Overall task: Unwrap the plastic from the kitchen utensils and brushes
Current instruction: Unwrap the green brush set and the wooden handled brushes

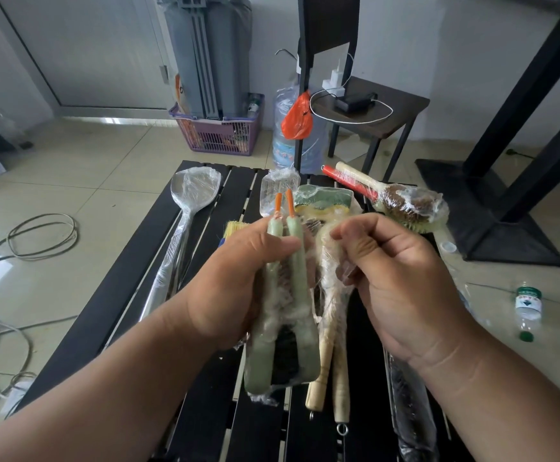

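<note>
My left hand (235,278) grips two pale green brushes (297,295) with orange tips, bundled in clear plastic wrap, above the black slatted table (131,281). My right hand (402,278) pinches a stretch of plastic wrap (330,258) pulled off that bundle. Below the hands lie two wooden-handled utensils (327,365). A wrapped steel ladle (193,195) lies at the left. Wrapped sponges (325,198) and a clear wrapped item (280,186) sit further back. A wrapped pair of round brushes (408,201) lies at the back right. A dark wrapped utensil (408,395) lies at the right edge.
A yellow-bristled brush (235,228) peeks out behind my left hand. Loose cables (38,235) lie on the tiled floor at the left. A small plastic bottle (527,308) lies on the floor at the right. A side table (382,111), water jug (287,135) and purple basket (221,135) stand behind.
</note>
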